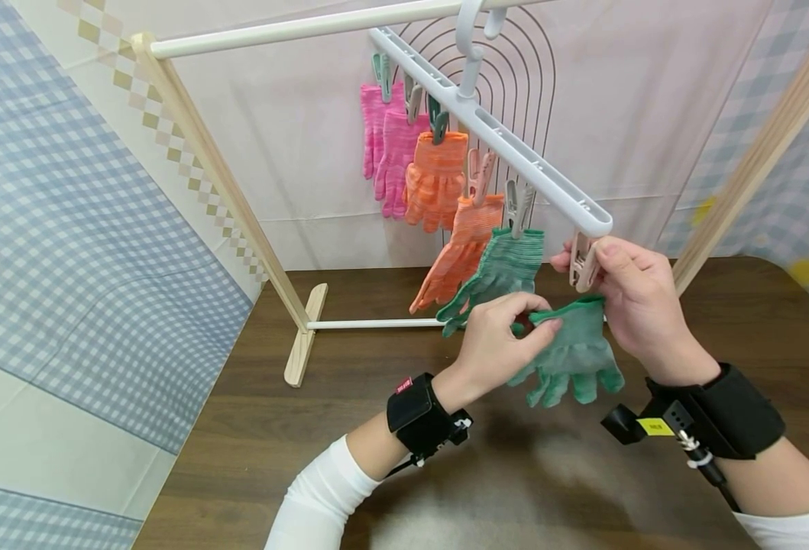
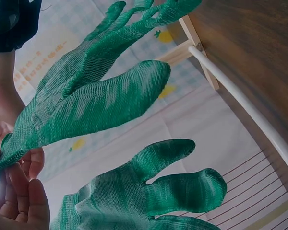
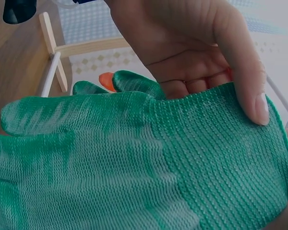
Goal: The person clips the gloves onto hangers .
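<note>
A green knit glove (image 1: 574, 353) hangs fingers down below the near end of the white hanger (image 1: 542, 172). My left hand (image 1: 496, 344) pinches one side of its cuff between thumb and fingers, plainly seen in the right wrist view, where the ribbed cuff (image 3: 221, 153) fills the right half. With thumb and fingers, my right hand (image 1: 641, 302) grips a beige clothespin (image 1: 583, 263) at the hanger's tip, just above the cuff. Whether the right fingers also touch the cuff is hard to tell. Beside it, another green glove (image 1: 510, 267) hangs from a grey clothespin (image 1: 516, 206).
Farther along the hanger hang orange gloves (image 1: 437, 179) and pink gloves (image 1: 400, 160) on clothespins. The hanger hooks over a white rod (image 1: 294, 29) between wooden posts (image 1: 218, 176). A lower white bar (image 1: 376, 324) crosses above the brown table (image 1: 260, 458).
</note>
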`<state>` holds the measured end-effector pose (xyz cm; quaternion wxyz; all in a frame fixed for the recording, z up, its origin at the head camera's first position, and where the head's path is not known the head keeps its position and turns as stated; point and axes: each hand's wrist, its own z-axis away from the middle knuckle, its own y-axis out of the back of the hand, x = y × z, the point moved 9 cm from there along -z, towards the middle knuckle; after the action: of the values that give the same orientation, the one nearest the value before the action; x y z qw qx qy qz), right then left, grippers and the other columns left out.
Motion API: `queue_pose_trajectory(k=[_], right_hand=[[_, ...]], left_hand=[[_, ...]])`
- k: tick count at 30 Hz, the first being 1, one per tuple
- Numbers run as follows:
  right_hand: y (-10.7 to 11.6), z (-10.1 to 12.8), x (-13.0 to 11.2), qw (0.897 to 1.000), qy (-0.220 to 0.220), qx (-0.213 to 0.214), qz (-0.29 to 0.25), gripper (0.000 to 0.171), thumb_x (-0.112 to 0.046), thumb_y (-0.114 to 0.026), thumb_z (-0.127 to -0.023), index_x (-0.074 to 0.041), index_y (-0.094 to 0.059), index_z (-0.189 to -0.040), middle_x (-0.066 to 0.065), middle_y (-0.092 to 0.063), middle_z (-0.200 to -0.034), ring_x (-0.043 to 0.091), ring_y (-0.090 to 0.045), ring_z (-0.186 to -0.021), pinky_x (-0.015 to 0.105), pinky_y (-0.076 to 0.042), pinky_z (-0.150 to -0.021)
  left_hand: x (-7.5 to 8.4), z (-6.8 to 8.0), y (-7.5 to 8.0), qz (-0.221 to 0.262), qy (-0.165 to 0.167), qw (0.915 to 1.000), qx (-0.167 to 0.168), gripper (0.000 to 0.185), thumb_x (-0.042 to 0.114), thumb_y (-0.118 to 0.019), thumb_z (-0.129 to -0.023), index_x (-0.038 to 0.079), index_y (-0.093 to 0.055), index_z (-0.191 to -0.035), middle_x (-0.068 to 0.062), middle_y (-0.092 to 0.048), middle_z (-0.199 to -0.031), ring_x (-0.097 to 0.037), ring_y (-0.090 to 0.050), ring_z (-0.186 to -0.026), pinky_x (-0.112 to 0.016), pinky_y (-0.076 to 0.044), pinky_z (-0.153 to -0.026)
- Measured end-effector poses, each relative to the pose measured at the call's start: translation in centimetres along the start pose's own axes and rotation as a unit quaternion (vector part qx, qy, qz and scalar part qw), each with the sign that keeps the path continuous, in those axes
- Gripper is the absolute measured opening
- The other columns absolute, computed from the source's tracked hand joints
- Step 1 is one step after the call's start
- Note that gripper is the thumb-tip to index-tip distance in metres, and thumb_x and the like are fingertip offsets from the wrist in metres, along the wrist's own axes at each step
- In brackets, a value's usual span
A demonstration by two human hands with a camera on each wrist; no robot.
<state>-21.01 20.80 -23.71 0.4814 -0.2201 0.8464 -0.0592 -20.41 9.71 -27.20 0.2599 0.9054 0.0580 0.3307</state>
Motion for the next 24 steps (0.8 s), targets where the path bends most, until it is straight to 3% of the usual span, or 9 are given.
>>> queue_pose_trajectory(k=[13, 24], right_hand=[[0.1, -0.1, 0.19, 0.999, 0.003, -0.012, -0.035, 0.026, 0.0, -0.037, -0.093, 0.007, -0.061, -0.098, 0.011, -0.063, -0.093, 0.018, -0.061, -0.09, 0.023, -0.043, -0.079], [0.24, -0.02, -0.31, 0.999, 0.029, 0.032, 0.022, 0.031, -0.002, -0.042, -0.091, 0.002, -0.056, -0.064, 0.01, -0.059, -0.083, 0.018, -0.061, -0.082, 0.027, -0.043, -0.086]], left_hand=[[0.62, -0.51, 0.33, -0.029, -0.021, 0.999, 0.026, 0.008, 0.017, -0.061, -0.081, 0.009, -0.061, -0.082, 0.002, -0.057, -0.069, -0.001, -0.048, -0.061, -0.007, -0.035, -0.057], [0.43, -0.93, 0.28, 0.005, 0.02, 0.9993, 0.032, 0.01, 0.018, -0.063, -0.08, 0.008, -0.063, -0.084, 0.001, -0.062, -0.069, 0.0, -0.052, -0.06, -0.008, -0.039, -0.056]])
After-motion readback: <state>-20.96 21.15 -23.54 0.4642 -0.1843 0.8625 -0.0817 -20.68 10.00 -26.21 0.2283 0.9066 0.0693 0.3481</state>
